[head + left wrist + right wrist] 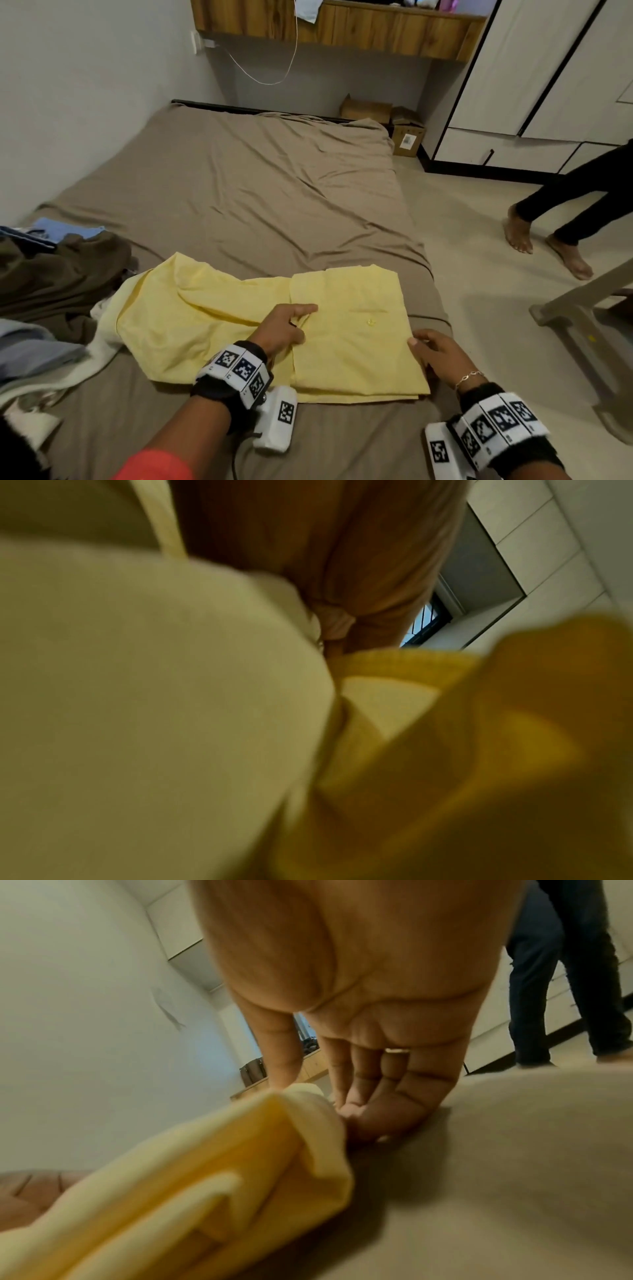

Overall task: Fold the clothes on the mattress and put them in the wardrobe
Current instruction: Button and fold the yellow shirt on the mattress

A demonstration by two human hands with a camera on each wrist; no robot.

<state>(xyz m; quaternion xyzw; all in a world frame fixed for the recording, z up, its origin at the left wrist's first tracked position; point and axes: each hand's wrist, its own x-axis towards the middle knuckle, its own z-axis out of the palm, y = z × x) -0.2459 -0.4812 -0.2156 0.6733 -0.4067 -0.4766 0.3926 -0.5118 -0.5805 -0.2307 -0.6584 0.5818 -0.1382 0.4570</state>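
Note:
A pale yellow shirt [352, 329] lies partly folded near the front edge of the mattress [257, 188], which has a brown sheet. Its right half is a flat folded block, and its left half is still loose and rumpled. My left hand [291, 325] rests on the middle of the shirt and pinches a fold of the fabric, index finger stretched out. My right hand [431, 353] holds the shirt's right edge. In the right wrist view the thumb lies on top of the yellow cloth [205, 1177] and the fingers [373, 1096] curl under it against the sheet. The left wrist view is filled with blurred yellow fabric [137, 696].
A heap of brown, blue and white clothes [51, 291] lies at the mattress's left. The white wardrobe [513, 68] stands at the back right, with cardboard boxes [407, 137] beside it. Another person's legs [555, 212] are on the floor to the right, near a beige plastic frame [582, 325].

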